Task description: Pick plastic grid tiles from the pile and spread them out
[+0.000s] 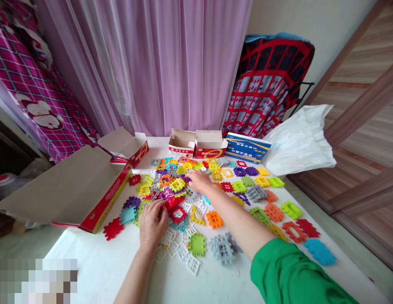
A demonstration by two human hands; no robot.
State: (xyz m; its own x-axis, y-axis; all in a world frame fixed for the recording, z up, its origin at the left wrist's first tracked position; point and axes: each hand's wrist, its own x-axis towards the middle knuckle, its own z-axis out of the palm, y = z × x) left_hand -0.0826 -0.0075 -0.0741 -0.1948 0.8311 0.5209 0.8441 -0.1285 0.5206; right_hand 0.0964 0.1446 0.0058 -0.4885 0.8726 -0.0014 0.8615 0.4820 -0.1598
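A heap of colourful plastic interlocking building pieces covers the middle of the white table. At the near left of the heap, my left hand point(153, 221) has its fingers and thumb curled at the edge of a red block point(174, 203). My right hand point(199, 180) reaches farther into the pile, palm down, its fingertips closed at a purple interlocking piece point(185, 178); they are partly hidden. Close to my left hand lie a red window-shaped piece point(178, 214) and several white lattice window pieces point(193, 265). An orange piece point(215, 219) sits below my right forearm.
Open cardboard boxes stand on the left point(104, 207) and at the back point(211, 148). A blue box point(247, 147) and a white plastic bag point(299, 141) are at the back right. Sorted pieces, such as grey frames point(222, 249) and a blue stack point(320, 251), lie right of the heap.
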